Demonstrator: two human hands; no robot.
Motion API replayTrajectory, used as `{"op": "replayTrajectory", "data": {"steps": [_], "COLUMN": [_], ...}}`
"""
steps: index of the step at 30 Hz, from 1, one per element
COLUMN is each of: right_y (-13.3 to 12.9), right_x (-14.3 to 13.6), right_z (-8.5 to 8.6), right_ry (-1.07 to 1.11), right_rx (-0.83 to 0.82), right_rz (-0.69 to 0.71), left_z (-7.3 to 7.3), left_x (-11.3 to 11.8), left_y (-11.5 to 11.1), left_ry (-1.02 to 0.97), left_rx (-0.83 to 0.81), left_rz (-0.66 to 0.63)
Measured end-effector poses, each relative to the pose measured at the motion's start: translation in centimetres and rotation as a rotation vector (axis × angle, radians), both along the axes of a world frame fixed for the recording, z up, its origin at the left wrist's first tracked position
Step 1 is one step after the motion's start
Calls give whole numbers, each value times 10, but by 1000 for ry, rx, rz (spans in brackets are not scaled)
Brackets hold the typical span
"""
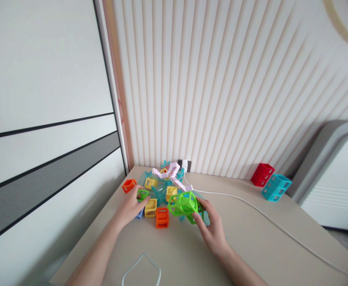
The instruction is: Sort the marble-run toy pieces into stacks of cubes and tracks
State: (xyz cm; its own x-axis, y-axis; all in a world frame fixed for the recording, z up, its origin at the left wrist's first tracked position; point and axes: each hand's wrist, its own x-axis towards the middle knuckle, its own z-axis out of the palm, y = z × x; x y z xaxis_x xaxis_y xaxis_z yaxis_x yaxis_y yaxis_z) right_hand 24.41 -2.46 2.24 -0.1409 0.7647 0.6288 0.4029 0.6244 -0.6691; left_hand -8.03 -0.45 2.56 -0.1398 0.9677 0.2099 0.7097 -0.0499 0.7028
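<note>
My right hand (212, 226) grips a cluster of bright green hollow cube blocks (186, 204), raised in front of the pile. On the left, my left hand (132, 206) has its fingers closed round a single green cube block (143, 194). Near it are a yellow cube block (150, 207), a partly covered blue block (140, 213) and an orange block (162, 217). Another orange block (129, 185) lies beyond my left fingers. More yellow blocks (171, 193) sit among clear teal pieces (159, 194), with a pale pink zigzag piece (174, 174) on top.
A red block stack (262, 174) and a blue block stack (276, 187) stand at the table's right rear. A white cable (251, 206) runs across the table (233, 254) from a wall plug (185, 165). A pale cord loop (142, 256) lies in front.
</note>
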Motion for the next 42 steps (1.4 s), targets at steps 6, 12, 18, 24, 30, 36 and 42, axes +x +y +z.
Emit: {"op": "replayTrajectory", "data": {"steps": [6, 12, 18, 24, 30, 36, 42], "right_y": [0, 0, 0, 1, 2, 1, -1], "right_x": [-1, 1, 1, 0, 0, 1, 1], "right_z": [2, 0, -2, -2, -3, -4, 0], "right_ry": [10, -1, -13, -16, -19, -20, -17], "right_rx": [8, 11, -2, 2, 21, 22, 27], "right_rz": [3, 15, 14, 8, 13, 6, 10], "left_z": [0, 5, 12, 13, 9, 12, 10], "left_x": [-10, -21, -28, -28, -29, -23, -16], "left_y": [4, -3, -8, -8, -5, -5, -5], "left_ry": [-221, -382, -431, -390, -373, -313, -205], "left_rx": [-36, -197, -258, -260, -214, -145, -17], "left_rz": [-66, -179, -299, -286, -316, -326, -251]}}
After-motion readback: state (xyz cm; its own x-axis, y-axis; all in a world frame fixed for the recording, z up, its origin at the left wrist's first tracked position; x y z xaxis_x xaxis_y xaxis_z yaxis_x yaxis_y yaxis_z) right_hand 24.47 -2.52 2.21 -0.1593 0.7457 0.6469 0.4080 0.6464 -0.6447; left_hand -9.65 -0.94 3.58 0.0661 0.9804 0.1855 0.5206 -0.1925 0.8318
